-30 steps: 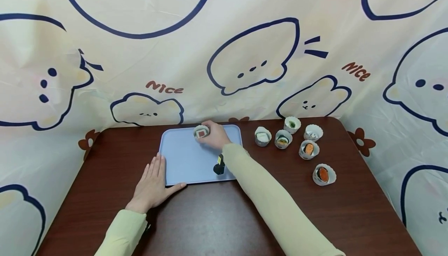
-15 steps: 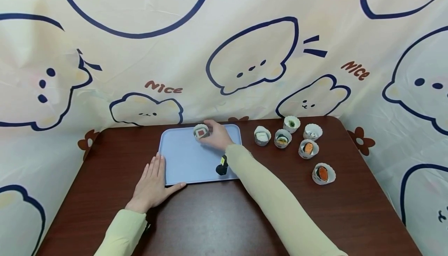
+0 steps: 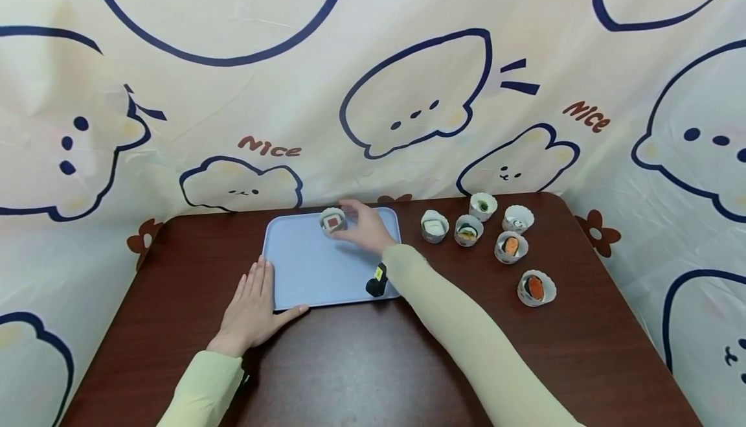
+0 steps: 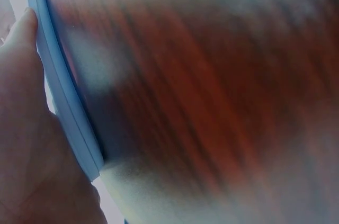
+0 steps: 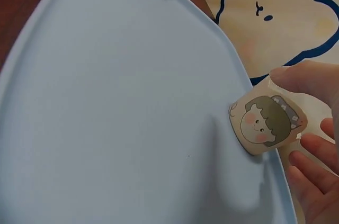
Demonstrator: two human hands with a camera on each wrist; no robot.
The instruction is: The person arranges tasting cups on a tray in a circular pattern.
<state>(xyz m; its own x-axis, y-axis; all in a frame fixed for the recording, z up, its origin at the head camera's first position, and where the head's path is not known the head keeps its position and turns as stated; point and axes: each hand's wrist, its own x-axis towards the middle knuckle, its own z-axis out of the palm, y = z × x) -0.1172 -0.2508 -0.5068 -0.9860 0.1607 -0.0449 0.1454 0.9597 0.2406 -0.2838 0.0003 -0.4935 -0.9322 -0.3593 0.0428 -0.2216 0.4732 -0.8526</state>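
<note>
A small paper cup [image 3: 332, 221] holding a white square sushi piece with a reddish-brown centre stands at the back of the light blue tray [image 3: 317, 271]. My right hand [image 3: 368, 227] is beside it with fingers spread apart. In the right wrist view, the cup [image 5: 267, 121] shows a cartoon face; a fingertip lies at its rim, and the other fingers are loosely bent beside it. My left hand [image 3: 250, 307] rests along the tray's left edge, fingers straight, thumb at the near corner. The left wrist view shows that hand [image 4: 32, 113] against the tray rim [image 4: 63, 86].
Right of the tray on the dark wooden table [image 3: 326, 362] stand several paper cups with sushi pieces, among them a white one [image 3: 434, 227], an orange-topped one [image 3: 511, 247] and a red-topped one [image 3: 536, 288]. A cartoon-printed cloth [image 3: 315, 103] hangs behind the table.
My right hand's fingers have spread and drawn slightly right, off the cup, which stays at the tray's back. The left hand keeps its place on the tray edge.
</note>
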